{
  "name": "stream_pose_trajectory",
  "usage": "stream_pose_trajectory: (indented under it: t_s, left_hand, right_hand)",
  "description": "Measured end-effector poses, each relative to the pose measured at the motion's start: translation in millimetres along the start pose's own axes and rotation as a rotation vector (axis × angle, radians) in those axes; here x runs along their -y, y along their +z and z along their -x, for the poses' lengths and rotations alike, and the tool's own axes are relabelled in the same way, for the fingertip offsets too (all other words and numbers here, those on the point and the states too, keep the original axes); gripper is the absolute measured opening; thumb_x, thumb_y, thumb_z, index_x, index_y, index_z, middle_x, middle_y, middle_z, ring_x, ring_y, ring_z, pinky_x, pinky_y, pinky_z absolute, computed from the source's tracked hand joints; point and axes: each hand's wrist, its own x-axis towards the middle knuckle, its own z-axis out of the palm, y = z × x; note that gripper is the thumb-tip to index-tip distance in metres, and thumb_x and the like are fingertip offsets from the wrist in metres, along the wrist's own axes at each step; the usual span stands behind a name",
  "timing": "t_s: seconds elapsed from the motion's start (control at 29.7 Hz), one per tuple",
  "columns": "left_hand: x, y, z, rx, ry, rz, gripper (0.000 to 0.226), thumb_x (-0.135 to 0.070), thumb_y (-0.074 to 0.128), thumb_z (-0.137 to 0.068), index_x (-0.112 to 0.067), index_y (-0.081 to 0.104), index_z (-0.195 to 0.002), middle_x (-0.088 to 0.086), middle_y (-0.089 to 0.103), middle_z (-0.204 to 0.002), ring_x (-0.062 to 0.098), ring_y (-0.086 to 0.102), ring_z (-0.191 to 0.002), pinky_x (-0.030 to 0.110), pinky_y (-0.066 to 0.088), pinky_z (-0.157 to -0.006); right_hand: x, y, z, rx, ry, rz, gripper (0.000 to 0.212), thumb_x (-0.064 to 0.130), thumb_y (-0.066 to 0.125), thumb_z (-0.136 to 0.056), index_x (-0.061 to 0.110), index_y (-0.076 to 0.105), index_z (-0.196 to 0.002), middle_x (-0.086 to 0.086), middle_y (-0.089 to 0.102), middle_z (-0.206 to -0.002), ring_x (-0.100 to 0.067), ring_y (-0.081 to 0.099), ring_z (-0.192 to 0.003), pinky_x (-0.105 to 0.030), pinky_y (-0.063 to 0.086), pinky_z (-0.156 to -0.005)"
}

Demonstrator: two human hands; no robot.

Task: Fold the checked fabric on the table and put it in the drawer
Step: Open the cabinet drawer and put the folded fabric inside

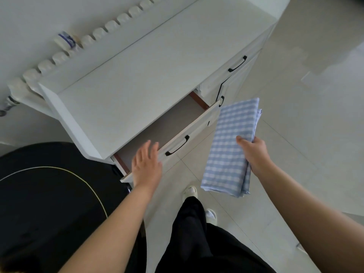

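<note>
Folding looks done: the right hand [256,154] grips the folded fabric [232,146] at 3 o'clock of the open drawer [169,125]. The left hand [146,164] hovers released. Stowing remains.

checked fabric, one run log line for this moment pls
fabric: folded, held in right hand, outside drawer | drawer: open | left hand: open, at drawer front | step: put fabric in drawer not yet done

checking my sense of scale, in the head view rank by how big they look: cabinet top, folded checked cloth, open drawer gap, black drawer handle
1. cabinet top, by far the largest
2. folded checked cloth
3. open drawer gap, looks close to the cloth, and the cloth is nearer the camera, so that order is unsure
4. black drawer handle, smallest
</note>
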Motion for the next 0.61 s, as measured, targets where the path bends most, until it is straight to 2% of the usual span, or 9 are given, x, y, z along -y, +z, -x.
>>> stream_pose_trajectory:
  t_s: [0.03,0.1,0.17,0.3,0.37,0.44,0.5,0.61]
  left_hand:
    - [13,-3,-3,0.134,-0.089,-0.016,0.054,-0.024,0.060,-0.087,-0.016,0.040,-0.135,0.012,0.050,-0.136,0.032,0.050,-0.120,0.043,0.042,-0.094]
    - [38,-9,-7,0.346,-0.218,-0.003,0.032,-0.023,0.053,-0.091,-0.014,0.050,-0.122,0.011,0.064,-0.114,0.031,0.060,-0.099,0.036,0.046,-0.075]
    - [52,-14,-5,0.433,-0.247,0.046,0.020,-0.016,0.051,-0.092,-0.012,0.057,-0.110,0.011,0.066,-0.103,0.031,0.061,-0.089,0.034,0.047,-0.068]
    - [47,-15,11,0.493,-0.156,0.163,0.029,-0.007,0.045,-0.087,-0.018,0.062,-0.108,0.006,0.066,-0.099,0.025,0.060,-0.085,0.033,0.049,-0.072]
    - [43,-9,21,0.500,-0.154,0.228,0.035,-0.005,0.041,-0.084,-0.021,0.063,-0.107,0.004,0.066,-0.099,0.020,0.054,-0.079,0.029,0.043,-0.068]
    - [43,-4,29,0.462,-0.151,0.284,0.039,-0.004,0.040,-0.086,-0.020,0.062,-0.114,0.001,0.064,-0.096,0.015,0.052,-0.077,0.027,0.040,-0.067]
    - [46,-3,34,0.428,-0.151,0.364,0.042,-0.005,0.041,-0.088,-0.022,0.060,-0.121,-0.005,0.060,-0.093,0.013,0.053,-0.079,0.025,0.040,-0.069]
    - [49,-4,41,0.386,-0.182,0.431,0.042,-0.011,0.044,-0.089,-0.029,0.060,-0.123,-0.006,0.063,-0.098,0.011,0.056,-0.082,0.023,0.041,-0.071]
  right_hand:
    - [0,0,4,0.000,-0.006,-0.024,0.008,0.031,0.063,-0.085,0.024,0.063,-0.081,0.003,0.072,-0.079,-0.011,0.070,-0.061,-0.021,0.051,-0.046]
    - [2,-1,11,0.006,-0.015,-0.098,0.020,0.040,0.065,-0.083,0.019,0.066,-0.083,0.003,0.074,-0.072,-0.013,0.072,-0.062,-0.021,0.052,-0.045]
    - [6,-1,19,0.014,-0.001,-0.175,0.032,0.046,0.066,-0.080,0.015,0.068,-0.086,0.004,0.075,-0.071,-0.015,0.073,-0.064,-0.023,0.054,-0.047]
    - [18,5,29,-0.047,0.077,-0.349,0.026,0.036,0.067,-0.079,0.012,0.065,-0.088,0.003,0.074,-0.067,-0.018,0.072,-0.063,-0.028,0.054,-0.046]
    - [23,9,33,-0.078,0.101,-0.416,0.019,0.030,0.066,-0.079,0.013,0.062,-0.087,0.005,0.072,-0.061,-0.017,0.072,-0.059,-0.028,0.054,-0.044]
    - [24,15,41,-0.089,0.105,-0.450,0.018,0.029,0.065,-0.078,0.014,0.063,-0.087,0.005,0.072,-0.061,-0.017,0.072,-0.059,-0.030,0.055,-0.045]
    - [23,24,50,-0.080,0.078,-0.468,0.018,0.030,0.063,-0.078,0.015,0.063,-0.086,0.006,0.073,-0.063,-0.016,0.072,-0.061,-0.029,0.055,-0.048]
    - [28,46,59,0.000,0.049,-0.459,0.015,0.030,0.061,-0.080,0.016,0.063,-0.085,0.009,0.073,-0.064,-0.010,0.071,-0.062,-0.023,0.053,-0.049]
